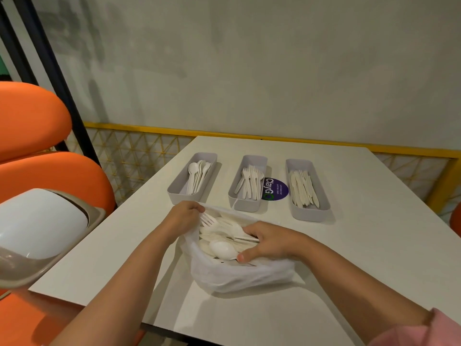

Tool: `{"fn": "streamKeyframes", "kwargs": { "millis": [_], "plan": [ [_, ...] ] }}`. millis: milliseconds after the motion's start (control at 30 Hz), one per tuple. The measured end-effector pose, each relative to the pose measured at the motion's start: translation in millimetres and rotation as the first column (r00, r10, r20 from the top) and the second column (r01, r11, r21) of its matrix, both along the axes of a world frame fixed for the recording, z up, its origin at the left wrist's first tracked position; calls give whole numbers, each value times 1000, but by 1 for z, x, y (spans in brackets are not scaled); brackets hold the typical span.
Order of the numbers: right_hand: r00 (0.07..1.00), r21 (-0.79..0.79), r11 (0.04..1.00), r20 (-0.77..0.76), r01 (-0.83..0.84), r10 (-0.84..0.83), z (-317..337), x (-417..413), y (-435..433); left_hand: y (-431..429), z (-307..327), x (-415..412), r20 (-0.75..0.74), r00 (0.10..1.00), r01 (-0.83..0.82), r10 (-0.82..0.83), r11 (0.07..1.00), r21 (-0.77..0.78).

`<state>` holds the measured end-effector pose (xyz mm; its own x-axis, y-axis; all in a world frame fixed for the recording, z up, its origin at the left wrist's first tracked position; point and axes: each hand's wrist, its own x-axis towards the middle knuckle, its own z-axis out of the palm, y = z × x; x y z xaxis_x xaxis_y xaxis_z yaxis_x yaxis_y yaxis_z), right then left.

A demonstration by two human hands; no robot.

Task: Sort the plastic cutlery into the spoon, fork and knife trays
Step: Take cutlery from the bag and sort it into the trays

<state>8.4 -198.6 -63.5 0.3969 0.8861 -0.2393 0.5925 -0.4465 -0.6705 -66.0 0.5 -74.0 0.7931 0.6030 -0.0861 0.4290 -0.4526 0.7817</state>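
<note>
Over table point(349, 233), left hand point(185, 213) pinches bag point(237, 275) rim; right hand point(267, 242) curls among cutlery point(222, 232) (grip unclear).

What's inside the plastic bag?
White plastic cutlery: a fork near the left hand holding the bag open, a spoon by the thumb of the right hand. That hand and the bag wall cover the rest.

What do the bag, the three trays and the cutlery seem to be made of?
Bag: thin, whitish translucent plastic film; it crinkles and slumps. Spoon tray, fork tray, knife tray: matte grey, probably rigid plastic, with rounded moulded corners. Cutlery: off-white, matte, thin, likely plastic.
</note>
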Motion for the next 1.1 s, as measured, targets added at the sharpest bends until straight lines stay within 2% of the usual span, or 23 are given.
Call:
{"fn": "streamKeyframes", "kwargs": {
  "millis": [100,200,367,467,767,933,1033,1100],
  "plan": [
    [999,28,999,36,38,-39,-3,0,-2,4,-1,0,-3,1000,-2,2,999,-37],
    [995,115,989,-21,94,-93,-6,2,-6,6,1,-2,-3,1000,4,-4,999,-52],
    [993,22,999,114,36,-38,-1,0,-9,3,7,-1,9,1000,-12,13,998,-69],
    [989,53,998,139,39,-46,0,-1,-11,1,9,-2,13,1000,-11,12,997,-81],
    [988,360,920,-66,155,-140,18,-5,-23,11,13,-7,-49,997,51,-54,997,-59],
    [976,462,861,-68,213,-205,34,-9,-16,1,27,-8,30,997,73,-75,995,61],
    [971,498,835,-71,232,-228,42,-10,-11,-9,41,-8,128,990,42,-63,986,161],
    [963,524,810,-89,264,-256,45,-10,-7,-16,50,-7,205,977,19,-54,985,169]
  ]
}}
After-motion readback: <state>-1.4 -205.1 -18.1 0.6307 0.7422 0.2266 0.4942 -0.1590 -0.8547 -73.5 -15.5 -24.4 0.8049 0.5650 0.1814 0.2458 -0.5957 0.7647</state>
